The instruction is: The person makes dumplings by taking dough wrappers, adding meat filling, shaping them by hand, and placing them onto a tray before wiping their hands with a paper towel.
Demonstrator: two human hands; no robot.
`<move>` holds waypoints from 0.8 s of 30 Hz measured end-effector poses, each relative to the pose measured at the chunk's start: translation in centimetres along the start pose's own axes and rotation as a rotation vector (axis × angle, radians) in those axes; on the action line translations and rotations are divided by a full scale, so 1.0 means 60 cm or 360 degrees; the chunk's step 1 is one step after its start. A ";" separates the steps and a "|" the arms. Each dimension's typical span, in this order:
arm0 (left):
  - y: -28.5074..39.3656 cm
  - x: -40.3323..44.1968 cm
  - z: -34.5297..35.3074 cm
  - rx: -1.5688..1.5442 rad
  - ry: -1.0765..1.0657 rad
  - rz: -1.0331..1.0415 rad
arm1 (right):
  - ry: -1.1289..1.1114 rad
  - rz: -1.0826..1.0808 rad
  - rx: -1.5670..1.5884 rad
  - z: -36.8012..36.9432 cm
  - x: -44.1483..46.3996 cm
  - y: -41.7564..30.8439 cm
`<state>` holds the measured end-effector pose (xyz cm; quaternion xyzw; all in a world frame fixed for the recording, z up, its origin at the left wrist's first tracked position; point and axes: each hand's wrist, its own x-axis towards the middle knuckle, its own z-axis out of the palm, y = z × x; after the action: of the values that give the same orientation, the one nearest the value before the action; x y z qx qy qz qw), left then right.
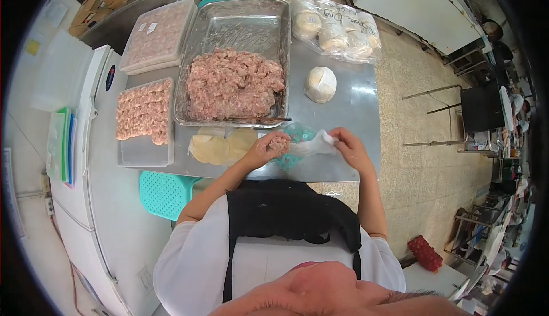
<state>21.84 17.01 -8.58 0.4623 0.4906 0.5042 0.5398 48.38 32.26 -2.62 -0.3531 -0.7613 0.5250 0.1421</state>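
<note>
My left hand curls around a small meat-filled dumpling near the table's front edge. To its right, the raised fingers of my right hand pinch the end of a white cloth-like piece. Below that piece lies a teal plastic bag. Round pale wrappers are spread on the table left of my left hand. Behind them, a metal tray holds a large mass of minced meat, with a dark stick across its near rim. Rows of dumplings fill most of a plastic container at the left.
A closed container of dumplings stands at the back left. Behind on the right are a bag of round wrapped packs and one separate round pack. Teal stools stand by the table, and a white fridge is at the left.
</note>
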 end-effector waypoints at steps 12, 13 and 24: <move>-0.021 -0.013 0.005 -0.0027 -0.0002 -0.0111 | -0.0044 -0.0465 -0.1080 0.122 0.042 -0.011; -0.021 -0.014 0.005 -0.0059 0.0007 -0.0137 | -0.0024 -0.0355 -0.0798 0.112 0.045 -0.003; -0.014 -0.015 -0.011 0.0066 -0.0018 -0.0097 | 0.0550 0.0264 0.1254 0.005 0.051 -0.001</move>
<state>21.25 16.07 -9.44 0.4612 0.5117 0.4746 0.5480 46.03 34.12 -3.15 -0.4146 -0.4370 0.7181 0.3485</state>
